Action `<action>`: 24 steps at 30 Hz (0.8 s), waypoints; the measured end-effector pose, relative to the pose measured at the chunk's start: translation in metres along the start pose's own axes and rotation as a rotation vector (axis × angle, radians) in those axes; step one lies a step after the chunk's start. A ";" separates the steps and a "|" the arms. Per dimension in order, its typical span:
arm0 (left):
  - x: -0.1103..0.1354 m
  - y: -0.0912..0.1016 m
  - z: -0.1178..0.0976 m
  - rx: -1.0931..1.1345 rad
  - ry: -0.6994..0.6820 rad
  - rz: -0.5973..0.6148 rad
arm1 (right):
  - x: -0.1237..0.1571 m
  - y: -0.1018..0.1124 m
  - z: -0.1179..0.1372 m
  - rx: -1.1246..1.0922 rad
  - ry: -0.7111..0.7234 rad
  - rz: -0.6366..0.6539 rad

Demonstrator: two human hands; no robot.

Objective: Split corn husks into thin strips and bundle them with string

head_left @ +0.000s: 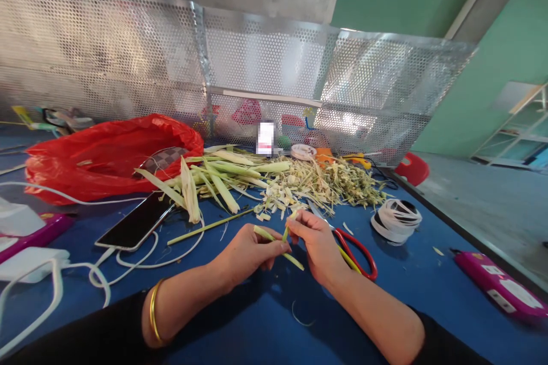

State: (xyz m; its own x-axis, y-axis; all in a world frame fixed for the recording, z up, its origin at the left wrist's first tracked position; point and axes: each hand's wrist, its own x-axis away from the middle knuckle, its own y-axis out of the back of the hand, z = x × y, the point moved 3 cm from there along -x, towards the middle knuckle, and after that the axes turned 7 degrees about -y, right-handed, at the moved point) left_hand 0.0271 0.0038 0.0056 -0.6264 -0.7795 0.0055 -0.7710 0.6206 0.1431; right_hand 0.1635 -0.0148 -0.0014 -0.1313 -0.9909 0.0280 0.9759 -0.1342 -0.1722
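Observation:
My left hand is closed on a thin pale green leaf strip that runs across to the right. My right hand pinches another short green strip upright between thumb and fingers, touching the first. Both hands hover just above the blue table. Red-handled scissors lie beside my right hand. A heap of long green leaves and a pile of cut scraps lie just beyond the hands.
A red plastic bag sits at the far left, a black phone with white cables in front of it. A roll of white band and a pink case lie to the right. A perforated metal screen backs the table.

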 end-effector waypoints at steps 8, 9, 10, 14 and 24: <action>0.000 0.001 0.000 0.017 0.005 0.014 | -0.002 0.000 0.000 0.000 -0.004 -0.007; 0.000 0.002 0.000 0.020 0.023 -0.010 | -0.003 0.002 0.001 0.002 -0.004 -0.010; -0.001 0.004 0.000 0.038 0.039 -0.041 | -0.005 0.004 0.002 0.006 -0.007 -0.017; -0.003 0.012 -0.003 0.282 0.065 -0.183 | -0.011 0.016 0.007 0.010 0.009 -0.158; -0.005 0.015 -0.003 0.475 -0.050 -0.251 | 0.014 -0.019 -0.007 0.108 -0.176 0.206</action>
State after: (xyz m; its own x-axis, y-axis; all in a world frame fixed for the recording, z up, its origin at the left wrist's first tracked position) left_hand 0.0187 0.0168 0.0110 -0.4121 -0.9109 -0.0202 -0.8575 0.3953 -0.3293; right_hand 0.1421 -0.0264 -0.0047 0.0943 -0.9800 0.1751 0.9931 0.0801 -0.0860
